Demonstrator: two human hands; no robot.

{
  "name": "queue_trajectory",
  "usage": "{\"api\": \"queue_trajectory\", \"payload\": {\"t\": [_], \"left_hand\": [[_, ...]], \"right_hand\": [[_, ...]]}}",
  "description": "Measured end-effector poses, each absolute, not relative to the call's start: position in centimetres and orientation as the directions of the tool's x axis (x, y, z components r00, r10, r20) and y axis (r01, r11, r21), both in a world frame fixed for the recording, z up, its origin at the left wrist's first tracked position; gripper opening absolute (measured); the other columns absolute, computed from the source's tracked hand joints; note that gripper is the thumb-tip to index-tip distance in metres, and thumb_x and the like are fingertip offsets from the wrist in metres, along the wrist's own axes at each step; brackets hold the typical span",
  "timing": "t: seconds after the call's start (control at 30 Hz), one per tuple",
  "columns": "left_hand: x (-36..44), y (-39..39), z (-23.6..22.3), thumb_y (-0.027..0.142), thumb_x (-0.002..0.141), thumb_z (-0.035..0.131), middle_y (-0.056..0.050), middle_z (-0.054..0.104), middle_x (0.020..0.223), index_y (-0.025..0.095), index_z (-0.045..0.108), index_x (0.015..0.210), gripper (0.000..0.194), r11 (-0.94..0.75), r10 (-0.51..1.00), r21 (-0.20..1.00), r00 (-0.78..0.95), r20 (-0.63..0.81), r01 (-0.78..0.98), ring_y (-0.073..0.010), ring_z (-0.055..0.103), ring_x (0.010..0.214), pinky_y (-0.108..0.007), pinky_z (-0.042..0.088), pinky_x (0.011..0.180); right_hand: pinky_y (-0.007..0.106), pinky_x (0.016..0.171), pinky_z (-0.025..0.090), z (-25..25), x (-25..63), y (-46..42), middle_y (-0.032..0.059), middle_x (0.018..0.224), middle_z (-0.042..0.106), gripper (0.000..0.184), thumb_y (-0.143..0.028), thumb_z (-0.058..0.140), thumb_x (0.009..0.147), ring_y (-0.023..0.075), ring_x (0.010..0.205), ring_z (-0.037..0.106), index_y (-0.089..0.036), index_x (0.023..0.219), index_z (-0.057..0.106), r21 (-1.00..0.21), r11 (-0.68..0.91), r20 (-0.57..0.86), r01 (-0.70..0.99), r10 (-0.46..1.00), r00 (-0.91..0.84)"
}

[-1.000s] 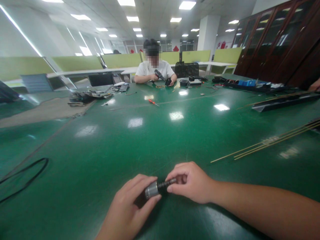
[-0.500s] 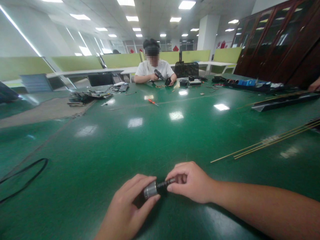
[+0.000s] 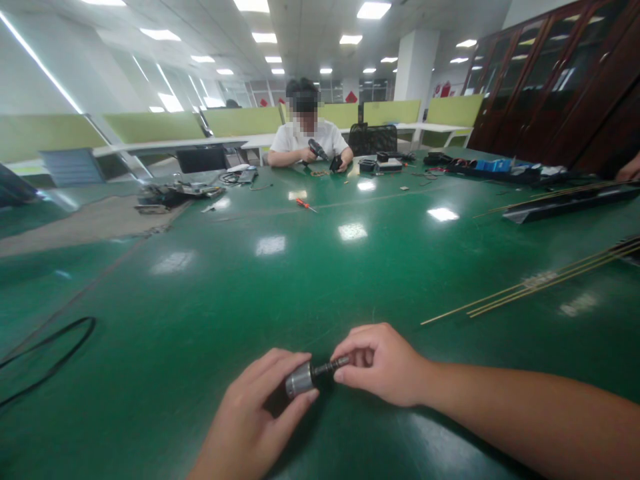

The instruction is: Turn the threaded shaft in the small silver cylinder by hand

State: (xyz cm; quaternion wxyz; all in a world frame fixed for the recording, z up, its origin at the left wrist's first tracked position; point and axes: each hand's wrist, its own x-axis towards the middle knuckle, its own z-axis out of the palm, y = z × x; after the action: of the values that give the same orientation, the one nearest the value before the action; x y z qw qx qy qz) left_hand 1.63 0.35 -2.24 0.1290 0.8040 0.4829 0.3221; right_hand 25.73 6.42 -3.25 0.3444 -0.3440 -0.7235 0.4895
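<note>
Silver metal cylinder (image 3: 299,381) with a dark ridged shaft (image 3: 326,367) sticking out its right end, both at the near edge of view, low centre, over the green table (image 3: 240,293). Left hand (image 3: 254,403) has the cylinder: fingers over the top, thumb underneath, gap about as wide as the body, so firm grip. Right hand (image 3: 383,367) pinches the shaft near its free end, thumb and index nearly together, other fingers curled in. Shaft tilts slightly up toward the right hand. Can't tell how deep it sits in the cylinder, or whether the cylinder touches the tabletop. Black cable (image 3: 75,341) loops in from the left edge, well apart from the hands. Thin brass-coloured rods (image 3: 520,293) lie on the right, beyond the right forearm; black channel (image 3: 570,203) farther back on that side. Red-handled screwdriver (image 3: 305,205) lies mid-table. Across the table a person in a white top (image 3: 327,138) has a power drill (image 3: 319,149) in one hand, small black part (image 3: 336,163) in the other. Blue box (image 3: 495,165) at back right, among dark parts; heap of electronics (image 3: 175,193) at back left. Someone else's hand (image 3: 629,171) just shows at the right edge.
</note>
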Motion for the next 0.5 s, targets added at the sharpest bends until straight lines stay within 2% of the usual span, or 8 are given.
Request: {"api": "queue_trajectory", "payload": {"t": [0.5], "left_hand": [[1.38,0.33,-2.26,0.035,0.095,0.069,-0.001,0.07,0.106,0.029,0.065,0.122,0.028,-0.495,0.863,0.51,0.33,0.383,0.703,-0.0156,0.068,0.094,-0.021,0.055,0.082]], "right_hand": [[0.021,0.052,0.038,-3.35,25.68,6.39,-0.0007,0.069,0.064,0.015,-0.022,0.081,0.076,0.0085,0.055,0.051,-0.014,0.088,0.081,-0.946,0.285,0.167,0.153,0.836,-0.523]]}}
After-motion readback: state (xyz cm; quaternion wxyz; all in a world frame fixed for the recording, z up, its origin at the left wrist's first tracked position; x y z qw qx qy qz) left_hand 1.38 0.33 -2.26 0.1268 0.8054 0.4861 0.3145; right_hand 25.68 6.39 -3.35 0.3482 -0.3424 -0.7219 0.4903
